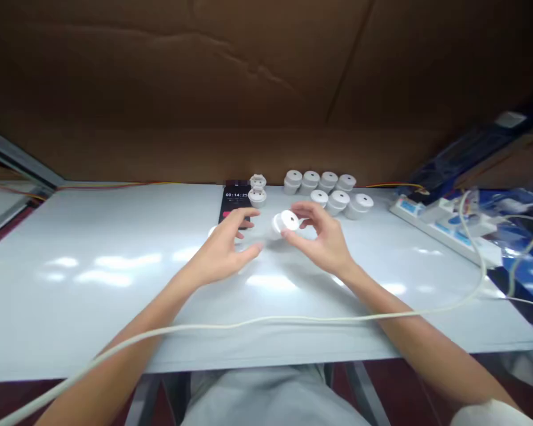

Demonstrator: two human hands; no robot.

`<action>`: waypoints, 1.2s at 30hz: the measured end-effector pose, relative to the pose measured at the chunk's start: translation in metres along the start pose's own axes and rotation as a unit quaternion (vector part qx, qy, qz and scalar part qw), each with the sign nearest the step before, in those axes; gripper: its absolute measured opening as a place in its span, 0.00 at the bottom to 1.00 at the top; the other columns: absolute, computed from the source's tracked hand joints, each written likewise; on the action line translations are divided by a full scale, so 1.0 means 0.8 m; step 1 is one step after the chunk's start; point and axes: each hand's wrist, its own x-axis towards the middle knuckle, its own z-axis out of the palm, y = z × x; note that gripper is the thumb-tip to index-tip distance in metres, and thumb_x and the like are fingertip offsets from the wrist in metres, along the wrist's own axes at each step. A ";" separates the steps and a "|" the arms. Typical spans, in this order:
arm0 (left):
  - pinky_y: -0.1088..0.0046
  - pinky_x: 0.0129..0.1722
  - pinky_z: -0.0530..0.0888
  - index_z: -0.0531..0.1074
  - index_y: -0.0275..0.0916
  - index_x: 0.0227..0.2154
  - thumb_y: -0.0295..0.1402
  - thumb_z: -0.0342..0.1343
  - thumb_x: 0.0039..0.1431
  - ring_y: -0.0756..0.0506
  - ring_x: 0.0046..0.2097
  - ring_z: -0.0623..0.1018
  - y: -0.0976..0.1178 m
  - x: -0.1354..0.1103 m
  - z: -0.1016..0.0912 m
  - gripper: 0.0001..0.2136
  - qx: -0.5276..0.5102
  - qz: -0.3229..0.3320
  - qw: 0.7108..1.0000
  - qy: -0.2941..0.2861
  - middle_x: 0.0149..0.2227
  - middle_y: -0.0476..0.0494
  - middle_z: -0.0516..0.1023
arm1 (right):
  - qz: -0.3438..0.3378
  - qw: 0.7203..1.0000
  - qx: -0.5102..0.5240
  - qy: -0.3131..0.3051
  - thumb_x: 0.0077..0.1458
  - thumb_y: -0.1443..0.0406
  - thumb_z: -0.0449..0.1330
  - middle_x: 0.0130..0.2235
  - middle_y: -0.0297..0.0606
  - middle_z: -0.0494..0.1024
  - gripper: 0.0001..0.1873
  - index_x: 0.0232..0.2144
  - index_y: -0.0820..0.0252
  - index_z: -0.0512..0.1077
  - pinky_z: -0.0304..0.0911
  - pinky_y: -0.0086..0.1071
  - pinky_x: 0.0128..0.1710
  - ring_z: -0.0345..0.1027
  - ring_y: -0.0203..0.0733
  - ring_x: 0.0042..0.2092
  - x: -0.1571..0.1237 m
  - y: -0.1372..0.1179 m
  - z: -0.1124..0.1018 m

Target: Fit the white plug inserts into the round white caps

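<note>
A white round device (289, 220) with a dark dot in its top sits tilted at the fingertips of my right hand (323, 239). The thumb overlaps its lower edge, and the index finger curls by its upper right side. To its left, my left hand (220, 248) holds nothing, its thumb and fingers apart. Part of another white piece (211, 231) shows behind the left hand, mostly hidden. Past the left fingertips lies a black phone (231, 201) displaying a running-time readout. Beside the phone stand two white pieces (257, 197) with small holes in their faces.
Several similar white round devices (338, 200) stand in two rows at the back right. A power strip (446, 228) lies along the right side of the white table (93, 319). A pale cable (266, 320) crosses in front, over both forearms. Brown cardboard (249, 89) forms the back.
</note>
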 end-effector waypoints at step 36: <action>0.61 0.55 0.70 0.75 0.42 0.49 0.38 0.57 0.58 0.38 0.53 0.75 0.010 0.078 -0.002 0.17 0.251 0.073 0.954 -0.144 0.52 0.41 0.77 | -0.072 0.987 -0.068 -0.124 0.55 0.66 0.63 0.63 0.50 0.67 0.32 0.61 0.55 0.65 0.73 0.40 0.41 0.73 0.42 0.39 0.003 0.036 0.002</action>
